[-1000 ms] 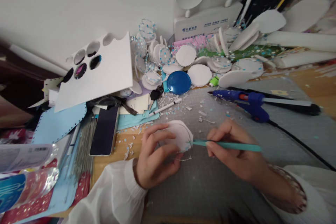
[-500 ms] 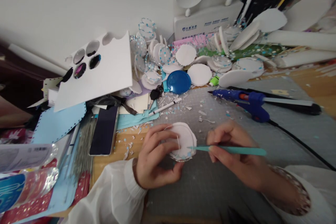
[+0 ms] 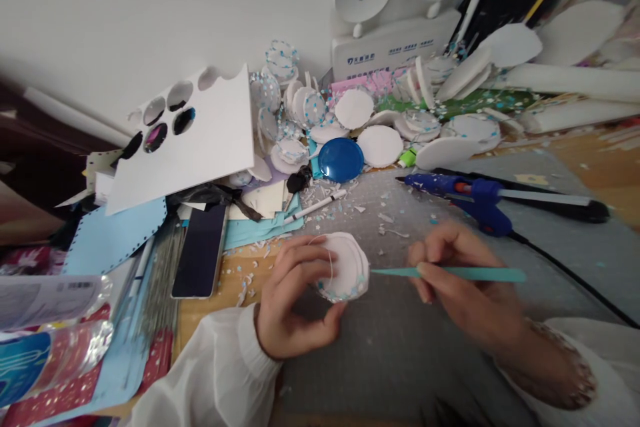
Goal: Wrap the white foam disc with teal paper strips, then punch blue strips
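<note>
My left hand [image 3: 295, 297] grips a small white foam disc [image 3: 345, 267] with blue specks along its lower rim, held tilted just above the grey cutting mat [image 3: 400, 347]. In my right hand [image 3: 460, 287] lies a thin teal craft tool [image 3: 450, 273], held like a pen. Its point reaches left and meets the disc's right edge. Both wrists wear white sleeves.
A blue glue gun [image 3: 475, 197] with a black cord lies behind my right hand. A heap of white foam discs [image 3: 380, 143], a blue lid [image 3: 341, 159], a white pen [image 3: 313, 207], a dark phone [image 3: 200, 250] and a holed white board [image 3: 185, 140] crowd the back and left.
My left hand has turned the disc so that its speckled rim faces down. My right hand has drawn back to the right, with the tool's tip staying at the disc's edge.
</note>
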`<state>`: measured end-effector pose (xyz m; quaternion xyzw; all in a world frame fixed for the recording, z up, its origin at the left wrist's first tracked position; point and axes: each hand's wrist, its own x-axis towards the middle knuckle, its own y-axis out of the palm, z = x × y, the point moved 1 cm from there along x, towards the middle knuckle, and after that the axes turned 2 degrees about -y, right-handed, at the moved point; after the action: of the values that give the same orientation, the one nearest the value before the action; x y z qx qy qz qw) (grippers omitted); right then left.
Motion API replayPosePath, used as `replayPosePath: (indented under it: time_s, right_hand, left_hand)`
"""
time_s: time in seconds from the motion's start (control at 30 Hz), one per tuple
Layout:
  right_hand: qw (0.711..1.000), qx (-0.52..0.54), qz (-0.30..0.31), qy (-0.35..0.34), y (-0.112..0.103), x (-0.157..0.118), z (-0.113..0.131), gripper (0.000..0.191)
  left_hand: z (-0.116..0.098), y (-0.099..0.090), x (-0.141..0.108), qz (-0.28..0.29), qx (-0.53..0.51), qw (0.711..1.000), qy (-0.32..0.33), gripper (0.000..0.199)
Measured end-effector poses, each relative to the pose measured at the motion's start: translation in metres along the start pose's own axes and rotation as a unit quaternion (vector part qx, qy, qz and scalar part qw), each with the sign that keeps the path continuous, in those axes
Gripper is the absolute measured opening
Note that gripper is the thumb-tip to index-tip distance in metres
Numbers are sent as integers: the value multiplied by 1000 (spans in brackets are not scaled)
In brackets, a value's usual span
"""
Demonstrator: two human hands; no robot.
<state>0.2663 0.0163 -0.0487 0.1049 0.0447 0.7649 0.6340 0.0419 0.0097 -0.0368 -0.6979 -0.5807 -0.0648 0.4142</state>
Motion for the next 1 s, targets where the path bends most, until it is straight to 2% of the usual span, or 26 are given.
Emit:
replayPosePath:
  time_s: [0.1,0.33,0.4,0.5,0.57,0.7,0.77,0.87,1.0]
  right_hand:
    - [1000,-7,7,-3,-4,4,-3,12]
    - [973,-126,193,-32,6,-5,10,7]
    - [966,-116,231,-17,7,-6,14,6]
    - [953,-54,293,42,7,-5,14,8]
    - [951,-27,297,77,5,-2,9,12]
    - [966,-42,192,168,4,6,1,29]
    - [960,-53,173,211,6,7,0,33]
    - [947,-39,214,235,12,3,0,26]
    - [918,-37,319,231,18,-5,0,29]
  left_hand:
    - [5,0,-3,-8,-34,999,-27,29]
    - [5,3,-2,19,-103,992,-64,28]
    - [4,4,-1,27,-106,992,-66,28]
    - [6,4,-2,29,-114,990,-81,25]
    - [9,4,-4,24,-127,987,-94,24]
    - [11,4,-7,16,-154,983,-102,24]
    - [9,4,-6,22,-164,982,-96,25]
    - [6,4,-4,47,-171,981,-77,27]
    - [4,4,-2,72,-148,985,-51,29]
